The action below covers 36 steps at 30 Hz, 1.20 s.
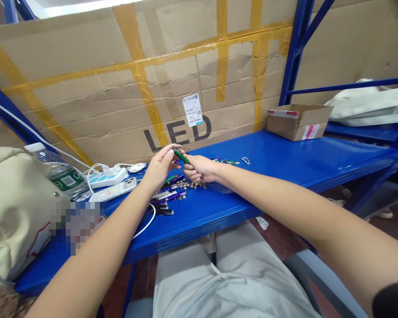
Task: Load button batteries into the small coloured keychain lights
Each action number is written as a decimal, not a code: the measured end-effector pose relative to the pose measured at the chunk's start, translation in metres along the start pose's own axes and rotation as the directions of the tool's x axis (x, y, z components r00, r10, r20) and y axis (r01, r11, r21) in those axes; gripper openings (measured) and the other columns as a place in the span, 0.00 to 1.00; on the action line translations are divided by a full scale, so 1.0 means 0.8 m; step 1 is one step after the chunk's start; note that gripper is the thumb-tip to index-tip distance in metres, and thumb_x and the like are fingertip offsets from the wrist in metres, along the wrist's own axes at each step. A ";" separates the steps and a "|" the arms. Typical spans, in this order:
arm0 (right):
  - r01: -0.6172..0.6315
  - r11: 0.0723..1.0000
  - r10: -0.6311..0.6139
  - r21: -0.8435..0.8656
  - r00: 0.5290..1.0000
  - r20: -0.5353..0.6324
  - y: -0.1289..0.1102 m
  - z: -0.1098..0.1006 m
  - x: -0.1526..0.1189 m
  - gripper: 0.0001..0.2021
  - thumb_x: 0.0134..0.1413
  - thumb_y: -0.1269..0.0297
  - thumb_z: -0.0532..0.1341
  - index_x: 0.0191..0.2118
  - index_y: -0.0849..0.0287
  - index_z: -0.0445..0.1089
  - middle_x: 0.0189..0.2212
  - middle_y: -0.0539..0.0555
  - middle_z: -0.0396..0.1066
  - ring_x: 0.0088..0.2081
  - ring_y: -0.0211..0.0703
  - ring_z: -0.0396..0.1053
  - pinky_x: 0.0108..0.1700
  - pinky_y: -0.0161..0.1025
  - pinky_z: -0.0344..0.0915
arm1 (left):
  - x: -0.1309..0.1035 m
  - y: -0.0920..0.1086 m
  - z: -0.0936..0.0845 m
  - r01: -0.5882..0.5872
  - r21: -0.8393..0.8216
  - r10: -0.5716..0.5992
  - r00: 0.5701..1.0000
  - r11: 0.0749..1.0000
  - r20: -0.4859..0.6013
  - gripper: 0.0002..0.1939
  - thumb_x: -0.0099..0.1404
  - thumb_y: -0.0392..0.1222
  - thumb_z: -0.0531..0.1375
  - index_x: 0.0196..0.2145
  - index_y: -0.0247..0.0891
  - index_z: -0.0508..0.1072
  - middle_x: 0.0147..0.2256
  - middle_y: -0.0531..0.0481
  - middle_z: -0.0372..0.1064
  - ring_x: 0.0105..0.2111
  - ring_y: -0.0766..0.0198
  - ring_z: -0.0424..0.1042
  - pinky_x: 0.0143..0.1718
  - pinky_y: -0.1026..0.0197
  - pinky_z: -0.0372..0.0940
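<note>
Clamping a slim green metallic tube (181,156) between left hand (158,169) and right hand (199,168), apparently mid-work, with purple metallic tubes (176,196) and round silvery metal pieces (195,186) loose below both hands, done or pending unclear.

One left hand (159,168), one right hand (201,168), one held green tube (181,156) — one bottle (63,176), one power strip (106,177).
</note>
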State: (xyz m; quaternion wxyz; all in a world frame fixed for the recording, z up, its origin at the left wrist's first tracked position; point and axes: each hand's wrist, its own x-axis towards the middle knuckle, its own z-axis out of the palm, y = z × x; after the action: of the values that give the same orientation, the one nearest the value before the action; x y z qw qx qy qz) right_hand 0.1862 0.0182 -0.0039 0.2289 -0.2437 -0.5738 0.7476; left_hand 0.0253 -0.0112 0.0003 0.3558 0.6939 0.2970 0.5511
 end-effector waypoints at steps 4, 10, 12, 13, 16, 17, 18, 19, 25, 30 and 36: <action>-0.007 1.000 0.007 -0.006 1.000 -0.017 0.000 0.001 0.001 0.27 0.65 0.42 0.41 0.21 0.56 0.45 0.10 0.41 0.43 0.12 0.29 0.39 0.13 0.27 0.42 | 0.000 0.001 0.001 -0.010 0.011 0.010 1.000 1.000 -0.007 0.17 0.64 0.54 0.60 0.45 0.41 0.73 0.43 0.45 0.73 0.43 0.59 0.73 0.32 0.64 0.70; -0.019 0.999 0.017 -0.031 0.999 -0.046 0.001 0.001 0.002 0.27 0.64 0.41 0.41 0.21 0.55 0.43 0.10 0.42 0.43 0.12 0.30 0.39 0.13 0.28 0.43 | 0.001 0.002 0.001 0.000 0.042 0.001 1.000 0.999 -0.029 0.19 0.62 0.56 0.60 0.44 0.40 0.73 0.43 0.44 0.73 0.42 0.58 0.73 0.31 0.64 0.70; -0.013 0.999 0.011 -0.042 0.998 -0.056 0.001 0.002 0.002 0.27 0.64 0.40 0.41 0.21 0.55 0.44 0.11 0.42 0.44 0.12 0.30 0.40 0.13 0.28 0.43 | 0.001 0.002 0.001 -0.002 0.056 0.004 0.999 0.998 -0.039 0.20 0.62 0.56 0.60 0.44 0.39 0.73 0.43 0.45 0.73 0.42 0.58 0.73 0.31 0.64 0.70; -0.009 0.999 0.006 -0.043 0.998 -0.061 0.001 0.003 0.002 0.27 0.64 0.40 0.41 0.22 0.55 0.44 0.11 0.42 0.43 0.12 0.30 0.40 0.13 0.28 0.43 | 0.001 0.002 0.001 -0.005 0.068 0.008 0.999 0.998 -0.044 0.20 0.63 0.56 0.60 0.44 0.39 0.73 0.43 0.45 0.73 0.42 0.58 0.73 0.31 0.64 0.70; -0.004 1.000 0.003 -0.018 0.998 -0.062 -0.001 0.004 0.000 0.26 0.65 0.41 0.39 0.22 0.56 0.46 0.11 0.41 0.44 0.12 0.29 0.39 0.13 0.28 0.43 | 0.002 0.002 0.000 -0.013 0.115 0.022 0.997 0.993 -0.072 0.19 0.63 0.56 0.60 0.44 0.38 0.73 0.42 0.45 0.73 0.41 0.59 0.73 0.32 0.64 0.71; -0.003 1.000 0.003 -0.003 0.998 -0.056 -0.001 0.004 0.000 0.26 0.65 0.41 0.38 0.23 0.56 0.46 0.12 0.41 0.44 0.13 0.30 0.39 0.13 0.28 0.44 | 0.002 0.001 0.000 -0.016 0.124 0.027 0.996 0.992 -0.086 0.20 0.62 0.56 0.61 0.43 0.38 0.73 0.42 0.45 0.73 0.40 0.59 0.73 0.31 0.64 0.71; -0.003 1.000 0.004 0.009 0.999 -0.044 -0.002 0.004 0.000 0.27 0.65 0.41 0.37 0.23 0.56 0.47 0.12 0.41 0.44 0.13 0.30 0.39 0.14 0.28 0.44 | 0.003 0.000 -0.001 -0.019 0.127 0.032 0.994 0.992 -0.101 0.20 0.62 0.56 0.61 0.43 0.38 0.73 0.42 0.45 0.73 0.39 0.60 0.73 0.31 0.64 0.71; -0.001 1.000 0.002 0.015 1.000 -0.023 -0.002 0.004 -0.001 0.27 0.64 0.40 0.36 0.24 0.56 0.48 0.12 0.42 0.45 0.13 0.30 0.40 0.14 0.28 0.46 | 0.004 -0.001 -0.002 -0.021 0.126 0.036 0.993 0.992 -0.116 0.20 0.62 0.56 0.61 0.43 0.38 0.73 0.41 0.45 0.73 0.39 0.60 0.73 0.31 0.65 0.71; 0.175 0.963 -0.175 -0.207 0.984 0.015 0.003 0.006 0.000 0.17 0.68 0.52 0.44 0.31 0.56 0.55 0.15 0.42 0.55 0.14 0.32 0.52 0.17 0.30 0.56 | 0.006 -0.006 -0.011 -0.016 0.088 0.031 0.984 0.996 -0.175 0.20 0.62 0.56 0.61 0.43 0.38 0.72 0.41 0.45 0.74 0.37 0.62 0.74 0.31 0.65 0.71; 0.306 0.830 -0.401 -0.466 0.908 -0.118 0.006 0.004 0.006 0.10 0.67 0.63 0.52 0.32 0.57 0.56 0.19 0.44 0.62 0.16 0.30 0.59 0.18 0.29 0.60 | 0.006 -0.008 -0.013 -0.002 0.073 0.016 0.979 0.997 -0.201 0.20 0.63 0.56 0.60 0.43 0.38 0.72 0.41 0.44 0.75 0.39 0.61 0.75 0.30 0.66 0.70; 0.334 0.720 -0.539 -0.609 0.822 -0.186 0.004 0.001 0.005 0.08 0.65 0.66 0.54 0.33 0.57 0.57 0.20 0.43 0.64 0.15 0.30 0.60 0.17 0.30 0.58 | 0.007 0.000 -0.016 0.063 0.053 -0.050 0.974 0.997 -0.222 0.17 0.61 0.53 0.61 0.41 0.37 0.73 0.40 0.45 0.75 0.38 0.60 0.75 0.32 0.64 0.70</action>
State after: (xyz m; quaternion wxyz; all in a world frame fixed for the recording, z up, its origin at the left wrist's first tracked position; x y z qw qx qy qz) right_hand 0.1824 0.0192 -0.0073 0.4195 -0.2833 -0.7548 0.4170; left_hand 0.0142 -0.0046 0.0050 0.3152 0.6300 0.3707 0.6053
